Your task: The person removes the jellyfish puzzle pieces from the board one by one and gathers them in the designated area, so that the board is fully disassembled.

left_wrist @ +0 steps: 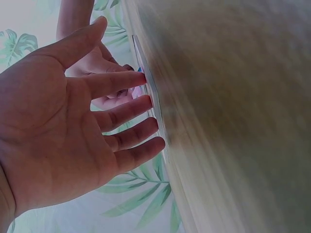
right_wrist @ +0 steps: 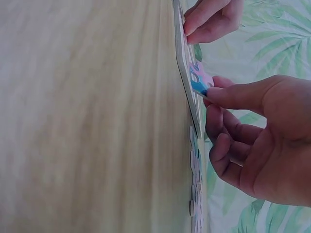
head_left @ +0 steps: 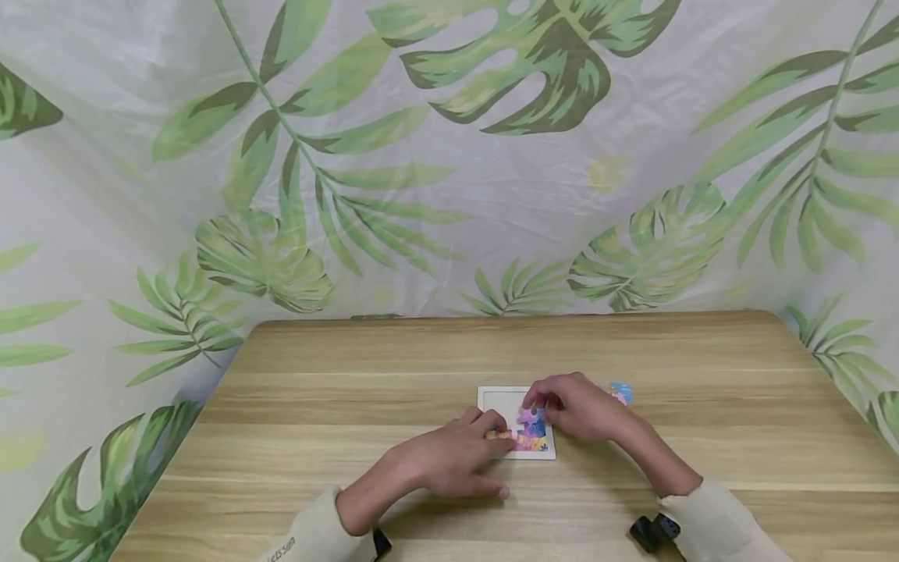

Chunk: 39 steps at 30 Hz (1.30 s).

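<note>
Your right hand (head_left: pixel 577 407) pinching puzzle piece (right_wrist: pixel 200 79) over puzzle tray (head_left: pixel 494 400); your left hand (head_left: pixel 449 462), fingers straight, steadying tray edge, grasping nothing.

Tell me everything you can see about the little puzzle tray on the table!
The puzzle tray is a small, flat, white square board lying on the wooden table, near its middle. Its far left part is bare white; colourful pink, blue and yellow pieces fill the near part. The left hand rests straight fingers on its near left edge. The right hand pinches a blue-and-pink piece, tilted against the tray. A few loose pieces lie just right of it.
</note>
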Available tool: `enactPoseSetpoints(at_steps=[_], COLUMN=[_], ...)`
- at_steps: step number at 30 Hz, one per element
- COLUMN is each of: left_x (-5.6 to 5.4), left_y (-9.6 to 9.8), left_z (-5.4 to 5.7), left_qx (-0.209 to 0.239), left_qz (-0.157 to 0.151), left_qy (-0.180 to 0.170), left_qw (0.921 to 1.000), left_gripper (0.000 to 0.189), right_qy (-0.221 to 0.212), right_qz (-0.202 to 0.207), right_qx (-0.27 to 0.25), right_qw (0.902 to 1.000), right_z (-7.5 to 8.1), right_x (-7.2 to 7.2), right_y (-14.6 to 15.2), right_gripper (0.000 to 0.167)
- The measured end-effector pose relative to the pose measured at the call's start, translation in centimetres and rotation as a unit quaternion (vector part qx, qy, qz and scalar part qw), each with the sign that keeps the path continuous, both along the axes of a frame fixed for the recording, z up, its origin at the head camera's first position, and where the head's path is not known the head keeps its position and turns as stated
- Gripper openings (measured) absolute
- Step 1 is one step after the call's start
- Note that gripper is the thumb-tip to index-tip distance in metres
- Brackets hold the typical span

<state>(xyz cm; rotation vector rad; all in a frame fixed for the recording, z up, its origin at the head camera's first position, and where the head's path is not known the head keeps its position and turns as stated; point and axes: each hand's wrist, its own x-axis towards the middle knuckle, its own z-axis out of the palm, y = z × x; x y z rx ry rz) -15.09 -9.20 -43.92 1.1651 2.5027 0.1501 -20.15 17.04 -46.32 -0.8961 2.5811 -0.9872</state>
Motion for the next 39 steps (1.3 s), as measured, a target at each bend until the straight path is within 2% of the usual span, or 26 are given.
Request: enactPoseSetpoints(at_steps=[10,22,30,39], left_x=[0.1,0.0,0.0,0.1], left_y=[0.0,0.0,-0.1,-0.1], left_z=[-0.1,-0.1,-0.2,-0.1], left_qx=[0.0,0.0,-0.002,0.0], left_qz=[0.011,0.008,0.006,0.008], left_qy=[-0.012,-0.008,-0.004,-0.01], left_qw=[0.9999,0.9999,1.0,0.9999], left_gripper=[0.063,0.062,0.062,0.064], right_qy=[-0.045,-0.031,-0.037,-0.058], right_qz=[-0.007,-0.016,-0.021,-0.022], right_qx=[-0.032,-0.021,-0.037,-0.035], right_qw=[0.9985,0.9992,0.9984,0.9975], right_z=[-0.2,0.2,0.3,0.5], right_x=[-0.2,0.0,-0.2,0.0], right_y=[0.1,0.2,0.6,2.3], right_gripper=[0.019,0.016,0.016,0.016])
